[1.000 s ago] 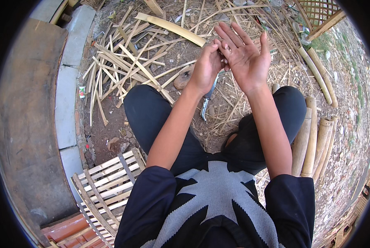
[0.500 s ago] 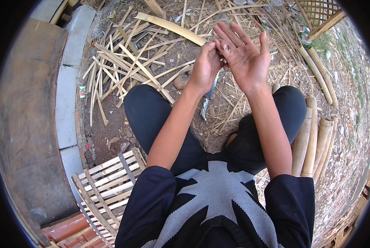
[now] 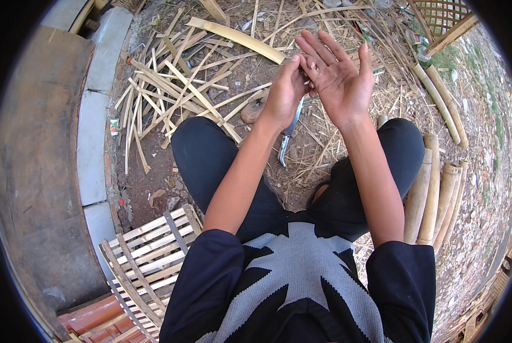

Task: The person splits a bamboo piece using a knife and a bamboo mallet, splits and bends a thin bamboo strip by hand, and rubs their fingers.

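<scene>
We spread our bare right hand point(image 3: 342, 83) palm-up; our bare left hand point(image 3: 284, 96) touches it, grip unclear, above a silver-and-black metal knife point(image 3: 287, 134).

Knife point(image 3: 288, 135) on ground point(image 3: 139, 191), strips point(image 3: 203, 102) to its left, poles point(image 3: 430, 188) right

Both bare arms reach forward from the body, the left forearm point(image 3: 239, 171) slanting inward and the right forearm point(image 3: 376, 177) leaning in too, so the hands meet. The right hand point(image 3: 343, 86) lies palm up, flat and spread, its thumb standing away from the fingers. The left hand point(image 3: 283, 94) turns its palm inward — thumb uppermost, fingers curled — and touches the right at the little-finger side; its fingertips seem partly hidden there.
</scene>
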The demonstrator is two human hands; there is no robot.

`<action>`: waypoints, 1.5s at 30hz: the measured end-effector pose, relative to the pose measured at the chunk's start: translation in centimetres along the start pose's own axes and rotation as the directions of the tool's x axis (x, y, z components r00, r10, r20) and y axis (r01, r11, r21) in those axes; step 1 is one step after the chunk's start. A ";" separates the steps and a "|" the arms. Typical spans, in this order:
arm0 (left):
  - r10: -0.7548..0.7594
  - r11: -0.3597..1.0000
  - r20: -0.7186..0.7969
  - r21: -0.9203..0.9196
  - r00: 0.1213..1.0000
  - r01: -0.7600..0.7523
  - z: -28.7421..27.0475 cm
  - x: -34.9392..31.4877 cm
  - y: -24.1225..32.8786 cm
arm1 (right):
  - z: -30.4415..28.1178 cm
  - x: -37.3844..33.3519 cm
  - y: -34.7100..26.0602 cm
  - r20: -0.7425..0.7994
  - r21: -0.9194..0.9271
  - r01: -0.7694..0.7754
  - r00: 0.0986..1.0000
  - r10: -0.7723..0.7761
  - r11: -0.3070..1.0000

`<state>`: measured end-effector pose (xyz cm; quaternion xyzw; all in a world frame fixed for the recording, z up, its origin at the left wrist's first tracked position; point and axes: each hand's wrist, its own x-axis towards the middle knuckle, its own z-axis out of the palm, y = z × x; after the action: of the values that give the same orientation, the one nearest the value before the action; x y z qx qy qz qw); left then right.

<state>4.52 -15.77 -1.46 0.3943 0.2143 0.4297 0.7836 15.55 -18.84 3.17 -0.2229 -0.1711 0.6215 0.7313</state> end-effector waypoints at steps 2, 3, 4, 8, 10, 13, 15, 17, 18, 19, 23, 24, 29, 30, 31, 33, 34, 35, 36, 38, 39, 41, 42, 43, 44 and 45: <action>0.003 1.000 0.012 -0.014 1.000 -0.003 -0.3 0.1 0.0 | 0.1 0.0 0.0 0.001 0.000 -0.002 1.000 0.002 1.000; 0.005 1.000 0.024 -0.028 1.000 -0.005 -0.4 0.1 -0.1 | 0.1 0.0 0.0 0.002 0.000 -0.003 1.000 0.003 1.000; 0.005 1.000 0.024 -0.028 1.000 -0.005 -0.4 0.1 0.0 | 0.2 0.0 0.0 0.002 0.000 -0.003 1.000 0.003 1.000; 0.004 1.000 0.031 -0.002 1.000 -0.004 -0.3 0.0 0.1 | 0.1 0.0 -0.1 0.001 0.001 -0.002 1.000 0.002 1.000; 0.001 1.000 0.040 0.011 0.999 -0.001 -0.3 0.0 0.1 | 0.1 0.0 -0.1 0.003 0.003 0.000 1.000 0.000 1.000; 0.001 1.000 0.057 0.020 0.998 -0.002 -0.3 -0.1 0.2 | 0.2 -0.1 -0.1 -0.005 -0.003 0.008 1.000 -0.008 1.000; 0.003 1.000 0.046 0.022 0.999 -0.004 -0.2 -0.1 0.2 | 0.1 0.0 0.0 -0.003 0.006 0.007 1.000 -0.007 1.000; -0.002 1.000 0.054 0.005 0.999 0.002 -0.3 -0.1 0.3 | 0.1 0.0 -0.1 -0.003 0.005 0.007 1.000 -0.007 1.000; -0.007 1.000 0.062 -0.012 0.998 0.008 -0.3 -0.1 0.3 | 0.1 0.0 -0.1 -0.003 0.005 0.007 1.000 -0.007 1.000; -0.007 1.000 0.062 -0.012 0.998 0.008 -0.2 -0.2 0.3 | 0.1 0.0 -0.1 -0.003 0.005 0.007 1.000 -0.007 1.000; 0.011 1.000 0.019 0.024 1.000 -0.011 0.0 -0.2 0.4 | 0.3 -0.1 -0.1 -0.004 0.003 0.008 1.000 -0.008 1.000; 0.018 0.999 0.024 0.030 1.000 -0.019 0.0 -0.2 0.4 | 0.3 -0.1 -0.1 -0.008 0.004 0.004 1.000 -0.004 1.000; 0.020 0.999 0.037 0.035 0.999 -0.021 -0.2 -0.1 0.2 | 0.0 -0.1 -0.1 0.047 -0.045 -0.006 0.999 0.008 0.999; 0.019 0.999 0.026 0.032 0.999 -0.020 -0.3 -0.1 0.2 | 0.0 -0.1 -0.1 0.053 -0.057 -0.006 0.999 0.009 0.998; 0.019 0.999 0.027 0.032 0.999 -0.020 -0.3 0.0 0.2 | 0.0 -0.1 -0.1 0.053 -0.057 -0.006 0.999 0.009 0.998; 0.013 0.999 0.041 0.034 0.999 -0.014 -0.4 0.0 0.2 | 0.0 -0.1 -0.1 0.051 -0.062 -0.009 0.999 0.012 0.998; 0.013 0.999 0.041 0.034 0.999 -0.014 -0.3 0.0 0.2 | 0.0 -0.1 -0.1 0.051 -0.062 -0.009 0.999 0.012 0.998; 0.022 0.999 0.033 0.024 0.999 -0.022 -0.3 0.0 0.2 | 0.0 -0.1 -0.1 0.049 -0.064 -0.009 0.999 0.012 0.998; 0.030 0.999 0.025 0.014 0.999 -0.030 -0.3 0.0 0.1 | 0.0 -0.1 -0.1 0.047 -0.067 -0.009 0.999 0.012 0.998; 0.024 1.000 0.027 0.015 0.999 -0.024 -0.1 -0.1 0.2 | -0.1 -0.1 -0.1 0.050 -0.069 -0.006 0.999 0.009 0.998; 0.017 1.000 0.027 0.016 0.999 -0.018 -0.1 -0.1 0.3 | -0.1 -0.1 -0.1 0.053 -0.071 -0.003 0.999 0.007 0.997; 0.014 0.999 0.029 0.028 0.999 -0.015 -0.1 -0.1 0.3 | -0.1 -0.1 -0.1 0.053 -0.077 -0.001 0.999 0.005 0.997; 0.010 0.999 0.031 0.041 0.999 -0.011 -0.2 0.0 0.3 | -0.1 -0.1 0.0 0.052 -0.083 0.001 0.999 0.003 0.997; 0.010 0.999 0.031 0.041 0.999 -0.012 -0.2 0.0 0.2 | -0.1 -0.1 0.0 0.053 -0.083 0.001 0.999 0.003 0.997; 0.015 1.000 0.030 0.018 0.999 -0.016 -0.3 0.0 0.2 | 0.0 -0.1 0.0 0.049 -0.080 0.000 0.999 0.004 0.997; 0.020 1.000 0.030 -0.005 0.999 -0.020 -0.4 0.0 0.1 | 0.0 -0.1 0.0 0.045 -0.078 -0.001 0.999 0.005 0.997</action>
<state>4.23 -15.56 -1.61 0.4010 0.1976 0.4322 0.7832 15.52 -18.95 3.14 -0.2374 -0.2111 0.6202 0.7172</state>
